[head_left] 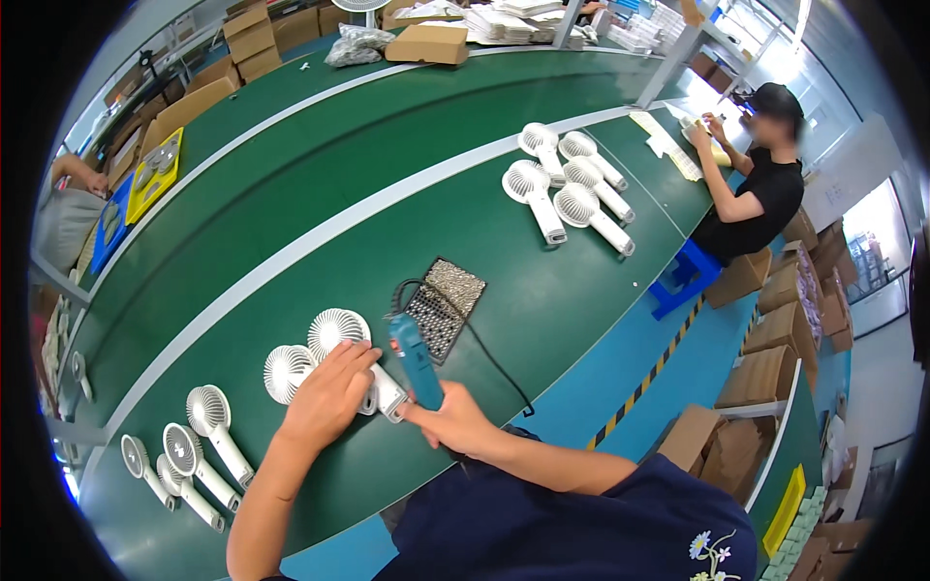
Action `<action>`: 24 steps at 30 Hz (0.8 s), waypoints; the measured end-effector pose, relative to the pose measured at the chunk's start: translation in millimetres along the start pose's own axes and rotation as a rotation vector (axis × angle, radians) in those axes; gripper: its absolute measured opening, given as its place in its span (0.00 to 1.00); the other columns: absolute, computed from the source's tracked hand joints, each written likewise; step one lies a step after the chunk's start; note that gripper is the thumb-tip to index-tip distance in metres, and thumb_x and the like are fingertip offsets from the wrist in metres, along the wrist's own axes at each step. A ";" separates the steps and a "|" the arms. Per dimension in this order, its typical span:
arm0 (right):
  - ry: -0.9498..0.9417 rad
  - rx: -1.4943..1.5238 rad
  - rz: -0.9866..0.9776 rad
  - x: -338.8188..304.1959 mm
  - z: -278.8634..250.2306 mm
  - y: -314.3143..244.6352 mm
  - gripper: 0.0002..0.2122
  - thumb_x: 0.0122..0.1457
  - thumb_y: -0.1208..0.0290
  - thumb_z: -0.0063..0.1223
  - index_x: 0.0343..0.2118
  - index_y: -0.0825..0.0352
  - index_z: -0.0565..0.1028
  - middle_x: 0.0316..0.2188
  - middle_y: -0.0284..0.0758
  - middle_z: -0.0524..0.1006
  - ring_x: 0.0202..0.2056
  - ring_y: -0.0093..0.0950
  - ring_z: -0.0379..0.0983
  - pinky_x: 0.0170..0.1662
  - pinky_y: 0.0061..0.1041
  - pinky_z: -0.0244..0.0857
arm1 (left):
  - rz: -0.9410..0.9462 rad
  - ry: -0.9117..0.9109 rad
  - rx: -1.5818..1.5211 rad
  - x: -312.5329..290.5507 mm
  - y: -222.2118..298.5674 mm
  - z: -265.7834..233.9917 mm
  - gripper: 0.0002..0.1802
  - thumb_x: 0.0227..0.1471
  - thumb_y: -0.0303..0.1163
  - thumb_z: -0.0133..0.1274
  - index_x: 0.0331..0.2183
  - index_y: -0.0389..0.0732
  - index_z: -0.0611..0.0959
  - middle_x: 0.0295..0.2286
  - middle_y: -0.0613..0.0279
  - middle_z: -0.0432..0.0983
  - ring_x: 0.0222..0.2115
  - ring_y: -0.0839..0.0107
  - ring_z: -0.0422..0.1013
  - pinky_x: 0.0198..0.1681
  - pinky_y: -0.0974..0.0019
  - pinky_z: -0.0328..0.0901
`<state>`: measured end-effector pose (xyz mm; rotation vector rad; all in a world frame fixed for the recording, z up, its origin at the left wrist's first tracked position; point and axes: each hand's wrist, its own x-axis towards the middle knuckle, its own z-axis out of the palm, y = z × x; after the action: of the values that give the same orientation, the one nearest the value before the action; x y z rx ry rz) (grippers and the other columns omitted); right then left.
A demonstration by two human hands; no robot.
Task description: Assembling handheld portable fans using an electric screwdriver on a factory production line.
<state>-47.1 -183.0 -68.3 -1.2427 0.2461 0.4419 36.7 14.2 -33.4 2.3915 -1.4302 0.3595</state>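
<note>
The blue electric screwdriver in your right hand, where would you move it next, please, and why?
Probably lower the blue electric screwdriver onto the handle of the white handheld fan. The left hand already pins that fan on the green belt, and the right hand holds the tool just beside the handle, tip pointing toward it.

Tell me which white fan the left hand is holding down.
The fan by the screw tray; the left hand covers its handle. The other fans lie untouched.

The person wears a dark navy short-sleeved shirt (542,528) with a small embroidered flower motif (712,554), and both forearms are bare.
</note>
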 end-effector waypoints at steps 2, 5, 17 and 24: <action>0.013 -0.013 0.005 -1.3 -0.5 -5.6 0.09 0.58 0.70 0.60 0.32 0.68 0.71 0.15 0.27 0.68 0.13 0.17 0.63 0.16 0.19 0.54 | -0.003 -0.032 -0.011 4.7 -3.2 -3.1 0.13 0.47 0.24 0.50 0.38 0.32 0.75 0.43 0.51 0.76 0.48 0.57 0.73 0.56 0.56 0.66; 0.042 0.000 0.021 -9.0 -3.3 -10.6 0.09 0.58 0.70 0.59 0.32 0.69 0.71 0.15 0.27 0.68 0.13 0.16 0.63 0.16 0.19 0.54 | -0.038 -0.032 0.022 -1.1 -8.3 -7.2 0.14 0.47 0.24 0.50 0.38 0.32 0.76 0.41 0.52 0.77 0.46 0.58 0.74 0.55 0.58 0.68; 0.045 0.053 -0.041 -16.1 -8.5 -24.5 0.11 0.59 0.70 0.60 0.34 0.69 0.69 0.18 0.28 0.69 0.15 0.16 0.64 0.19 0.19 0.58 | 0.056 0.028 0.077 26.4 23.5 -18.3 0.15 0.44 0.22 0.53 0.38 0.30 0.78 0.40 0.51 0.78 0.45 0.55 0.75 0.53 0.56 0.69; 0.368 0.249 -0.389 -45.7 -85.7 -71.5 0.11 0.58 0.70 0.61 0.37 0.70 0.72 0.17 0.29 0.72 0.16 0.17 0.67 0.20 0.19 0.60 | 0.506 0.056 0.228 164.5 27.6 -31.1 0.18 0.49 0.27 0.53 0.44 0.40 0.78 0.51 0.62 0.74 0.55 0.61 0.68 0.59 0.55 0.61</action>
<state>-50.6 -291.0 -14.9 -1.0864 0.3504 -0.1540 87.2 -117.2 61.4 2.1255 -2.0555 0.7390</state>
